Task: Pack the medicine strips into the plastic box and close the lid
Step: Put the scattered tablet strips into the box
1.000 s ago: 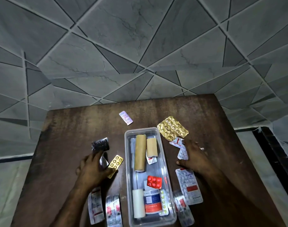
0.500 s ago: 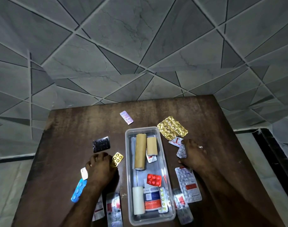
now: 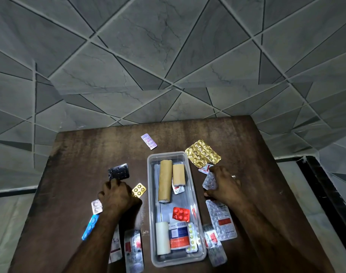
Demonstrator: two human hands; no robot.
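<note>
Since the earlier frame, the left hand (image 3: 117, 196) has been advanced to the dark strip (image 3: 119, 171), fingertips touching, nothing gripped. A silver strip (image 3: 209, 181) is pinched by the right hand (image 3: 223, 186). Gathering is underway; transfer into the open plastic box (image 3: 193, 194) is judged next. Wooden table (image 3: 79, 154), grey tiled floor.

2 hands (image 3: 117, 196) (image 3: 225, 184), 1 plastic box (image 3: 193, 196), 3 rolls (image 3: 165, 181) (image 3: 179, 174) (image 3: 162, 238).

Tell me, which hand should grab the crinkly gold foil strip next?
The right hand, probably. The crinkled gold foil strip lies just beyond its fingertips, on the same side of the clear plastic box. The left hand would have to cross over the box.
</note>
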